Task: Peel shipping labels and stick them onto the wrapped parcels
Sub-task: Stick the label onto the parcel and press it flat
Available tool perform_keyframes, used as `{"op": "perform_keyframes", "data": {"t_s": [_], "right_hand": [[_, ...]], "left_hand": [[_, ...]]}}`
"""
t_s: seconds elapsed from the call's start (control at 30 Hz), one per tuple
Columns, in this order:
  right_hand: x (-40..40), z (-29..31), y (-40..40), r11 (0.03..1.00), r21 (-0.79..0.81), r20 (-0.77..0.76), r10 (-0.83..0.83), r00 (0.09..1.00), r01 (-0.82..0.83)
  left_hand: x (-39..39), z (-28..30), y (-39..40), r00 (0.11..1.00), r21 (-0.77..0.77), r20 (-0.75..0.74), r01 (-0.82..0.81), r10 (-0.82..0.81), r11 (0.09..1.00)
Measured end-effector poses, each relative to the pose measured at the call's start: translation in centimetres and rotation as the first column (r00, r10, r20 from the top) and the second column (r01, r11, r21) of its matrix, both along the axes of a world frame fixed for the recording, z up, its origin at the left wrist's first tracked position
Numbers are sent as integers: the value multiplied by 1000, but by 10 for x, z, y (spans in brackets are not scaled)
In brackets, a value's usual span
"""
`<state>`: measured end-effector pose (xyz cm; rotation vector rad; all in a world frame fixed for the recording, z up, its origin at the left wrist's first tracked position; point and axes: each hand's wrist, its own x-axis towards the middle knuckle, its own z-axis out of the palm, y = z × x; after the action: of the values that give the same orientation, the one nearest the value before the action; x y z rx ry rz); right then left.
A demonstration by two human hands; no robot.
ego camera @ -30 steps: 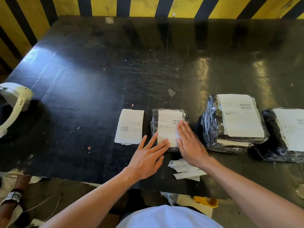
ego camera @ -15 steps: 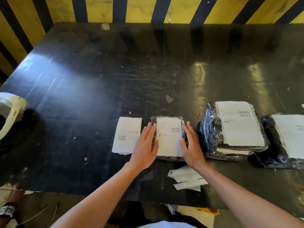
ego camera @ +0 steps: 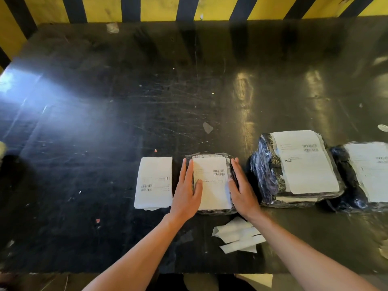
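Observation:
A small parcel wrapped in dark plastic (ego camera: 210, 211) lies near the table's front edge, with a white shipping label (ego camera: 212, 185) stuck on its top. My left hand (ego camera: 185, 192) lies flat along the parcel's left side, thumb on the label's edge. My right hand (ego camera: 243, 190) lies flat along its right side, fingers straight. Left of the parcel rests a small stack of white labels (ego camera: 154, 181). To the right sit a bigger labelled parcel (ego camera: 270, 173) and another labelled one (ego camera: 344, 179), cut off by the frame.
Peeled white backing strips (ego camera: 239, 236) lie in front of the parcel by my right forearm. The black table (ego camera: 105, 122) is scratched and glossy. A paper scrap (ego camera: 207, 128) lies behind the parcel. A yellow and black striped wall (ego camera: 159, 7) borders the far edge.
Both hands slid apart from the top of the label to the small parcel's left and right sides. The view shifted slightly.

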<state>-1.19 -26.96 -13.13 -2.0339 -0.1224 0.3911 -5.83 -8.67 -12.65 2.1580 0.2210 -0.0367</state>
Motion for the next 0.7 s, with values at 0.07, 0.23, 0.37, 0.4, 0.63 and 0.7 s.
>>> {"op": "perform_keyframes", "data": {"t_s": [0.07, 0.23, 0.37, 0.4, 0.63, 0.7], "right_hand": [[-3, 0, -2, 1000, -9, -11, 20, 1000, -20], [-7, -1, -4, 998, -47, -6, 41, 999, -42], [-8, -1, 4, 1000, -20, -17, -10, 1000, 10], [-9, 1, 6, 999, -1, -29, -40, 999, 40], [-2, 35, 14, 985, 113, -23, -131, 991, 133], [6, 52, 13, 981, 144, -16, -131, 991, 131]], "left_hand": [[-1, -3, 2, 1000, -14, 11, 15, -15, 1000], [-5, -7, 6, 999, -60, 12, 32, -32, 998], [-4, -5, 4, 999, -77, 26, 19, -17, 997], [-3, -3, 2, 1000, -88, 29, 15, -12, 996], [11, 31, -4, 994, -202, 96, -34, 54, 979], [17, 47, -2, 990, -268, 121, -43, 78, 962]]}}
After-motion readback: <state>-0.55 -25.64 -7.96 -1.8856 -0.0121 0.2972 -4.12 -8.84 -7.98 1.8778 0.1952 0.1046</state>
